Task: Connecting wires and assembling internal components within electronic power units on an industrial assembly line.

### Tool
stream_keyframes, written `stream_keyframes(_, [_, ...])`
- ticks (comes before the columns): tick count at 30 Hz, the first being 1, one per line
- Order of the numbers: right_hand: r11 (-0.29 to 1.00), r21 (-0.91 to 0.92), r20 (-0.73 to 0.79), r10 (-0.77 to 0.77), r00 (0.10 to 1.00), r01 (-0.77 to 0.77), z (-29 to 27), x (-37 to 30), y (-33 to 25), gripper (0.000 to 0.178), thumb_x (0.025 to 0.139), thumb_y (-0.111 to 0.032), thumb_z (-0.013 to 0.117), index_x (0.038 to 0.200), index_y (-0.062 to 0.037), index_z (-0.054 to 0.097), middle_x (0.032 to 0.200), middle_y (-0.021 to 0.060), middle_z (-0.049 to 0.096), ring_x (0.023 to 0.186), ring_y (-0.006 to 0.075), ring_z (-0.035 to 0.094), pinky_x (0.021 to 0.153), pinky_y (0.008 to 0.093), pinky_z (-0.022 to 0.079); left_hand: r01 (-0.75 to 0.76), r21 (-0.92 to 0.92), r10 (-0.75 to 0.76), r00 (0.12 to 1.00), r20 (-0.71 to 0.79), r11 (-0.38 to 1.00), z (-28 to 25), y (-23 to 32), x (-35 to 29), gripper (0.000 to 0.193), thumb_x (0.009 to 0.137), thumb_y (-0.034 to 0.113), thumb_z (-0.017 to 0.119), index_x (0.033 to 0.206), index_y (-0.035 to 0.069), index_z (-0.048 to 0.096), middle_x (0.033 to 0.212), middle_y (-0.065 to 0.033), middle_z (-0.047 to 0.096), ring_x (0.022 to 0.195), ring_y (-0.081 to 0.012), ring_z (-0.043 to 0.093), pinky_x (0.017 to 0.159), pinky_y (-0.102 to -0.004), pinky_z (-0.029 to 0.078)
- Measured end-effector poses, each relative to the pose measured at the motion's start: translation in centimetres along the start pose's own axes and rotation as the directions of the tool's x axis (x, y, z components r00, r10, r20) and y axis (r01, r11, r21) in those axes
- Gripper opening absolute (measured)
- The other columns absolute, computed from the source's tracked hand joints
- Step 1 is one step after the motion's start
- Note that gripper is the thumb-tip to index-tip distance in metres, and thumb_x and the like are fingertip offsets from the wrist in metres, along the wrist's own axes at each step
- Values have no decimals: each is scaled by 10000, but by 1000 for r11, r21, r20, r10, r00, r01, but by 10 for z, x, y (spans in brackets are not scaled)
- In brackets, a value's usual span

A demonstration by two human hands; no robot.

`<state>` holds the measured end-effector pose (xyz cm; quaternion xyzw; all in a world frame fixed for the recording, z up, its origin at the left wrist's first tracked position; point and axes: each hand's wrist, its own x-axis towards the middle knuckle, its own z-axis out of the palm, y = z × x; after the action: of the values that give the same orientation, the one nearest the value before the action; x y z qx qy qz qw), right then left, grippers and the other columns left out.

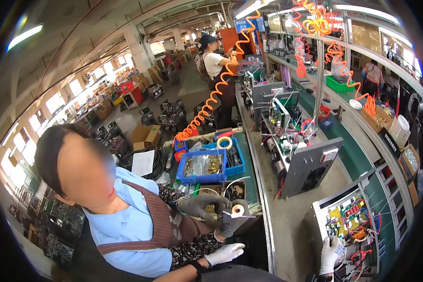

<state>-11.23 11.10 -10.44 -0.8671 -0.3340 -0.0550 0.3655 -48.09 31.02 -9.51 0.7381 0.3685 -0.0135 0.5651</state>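
At the open chassis, loose wires suggest unfinished work. I can't tell what my right hand pinches; leftward, my left hand extends empty fingers.

The right hand is at the near-left part of an open electronics unit; an upright panel stands farther back. The left hand is well to the left, beside a co-worker. Beyond the co-worker's arms, a parts bin sits on a side bench, a tape roll by its far-right corner.
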Motion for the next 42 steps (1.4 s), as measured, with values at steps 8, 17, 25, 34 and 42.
stream_keyframes(8, [999,28,3,20,1000,-20,0,-1,-2,96,828,-77,575,759,-12,555,738,107,556,722,244,531,694,353,419,-312,21,308,923,-229,950,-32,96,-43,351,933,148,516,1255,8,514,1115,-119,648,970,-180,642,852,-297,494])
stream_keyframes(17, [1000,28,3,-2,1000,2,1,0,-3,108,829,-79,583,749,-17,545,736,112,537,742,253,519,711,358,411,-301,6,169,515,-840,953,-107,142,-85,285,853,35,605,1135,-6,584,923,-94,673,752,-133,651,676,-255,507])
stream_keyframes(25, [997,78,4,27,1000,-28,0,-1,-3,98,824,-66,588,750,-13,552,733,104,542,737,236,522,711,345,413,-346,111,277,476,-835,931,-100,129,-70,319,852,51,603,1164,-10,570,978,-109,666,861,-166,653,763,-278,503])
stream_keyframes(34, [1000,29,-19,-10,1000,10,-7,-1,-14,102,825,-66,581,744,-10,555,725,105,546,722,244,523,699,352,414,-252,148,260,502,-825,956,-99,135,-68,385,824,52,629,1195,-13,549,998,-133,655,871,-197,655,766,-300,506])
stream_keyframes(42, [999,37,18,-3,1000,2,-7,0,-13,117,832,-88,576,747,-10,556,727,115,548,740,263,528,714,367,417,-329,157,301,454,-839,931,-98,127,-64,384,842,47,612,1212,-17,531,1001,-127,656,850,-176,650,759,-291,509])
